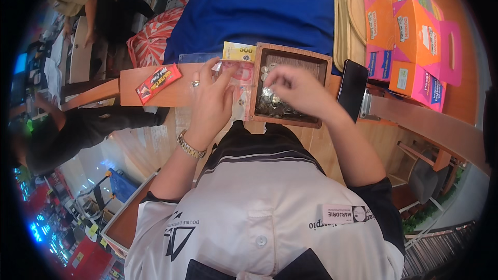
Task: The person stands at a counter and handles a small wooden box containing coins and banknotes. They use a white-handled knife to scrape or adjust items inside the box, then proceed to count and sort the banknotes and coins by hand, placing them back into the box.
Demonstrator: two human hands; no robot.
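A square wooden box (325, 85) holds many loose coins (276, 107), most of them along its near and left side. My right hand (295, 87) is over the box, fingers curled above the coins; whether a coin is between them cannot be made out. Left of the box, my left hand (213, 95), with a ring and a wristwatch, rests its fingertips on a clear plastic holder (190, 59) with banknotes. A yellow banknote (238, 51) sticks out at the holder's far end, and a reddish banknote (243, 73) lies nearer, partly under my fingers.
A red wafer packet (158, 83) lies left on the wooden counter. A black smartphone (353, 89) lies right of the box. Beyond are blue cloth (256, 11), wooden trays (342, 27) and orange and pink cartons (416, 39). Other people stand at the left.
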